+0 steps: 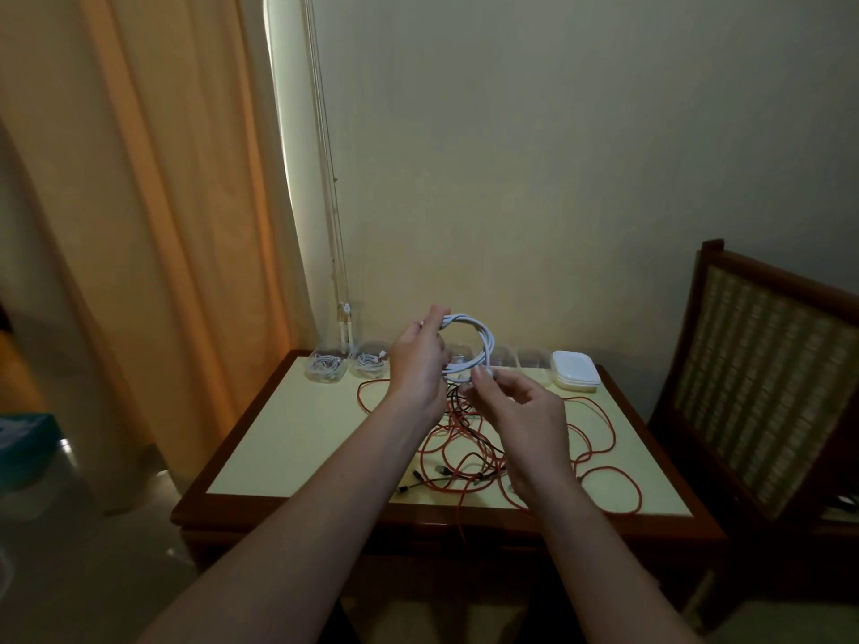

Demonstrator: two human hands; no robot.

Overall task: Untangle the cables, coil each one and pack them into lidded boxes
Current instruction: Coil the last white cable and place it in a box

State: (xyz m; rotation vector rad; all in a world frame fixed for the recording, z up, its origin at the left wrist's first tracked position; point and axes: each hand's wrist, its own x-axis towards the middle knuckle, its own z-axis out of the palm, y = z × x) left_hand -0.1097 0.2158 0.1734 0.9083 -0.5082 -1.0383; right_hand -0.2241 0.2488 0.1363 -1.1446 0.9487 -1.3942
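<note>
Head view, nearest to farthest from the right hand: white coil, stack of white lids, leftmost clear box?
1. white coil, pinched by the right hand.
2. stack of white lids, back right.
3. leftmost clear box, back left.

The left hand [418, 364] hides part of the coil [485, 339] and some boxes [530, 357] at the tabletop's [288, 434] far edge. The right hand [534, 429] covers part of the tangle [599, 425]. The plugs [418, 476] are too small to tell apart. The chair [767, 378] is cut off at the right.

My white cable [483, 339] looks smooth plastic; the table [297, 429] has a matt pale top and a glossy wood rim.
</note>
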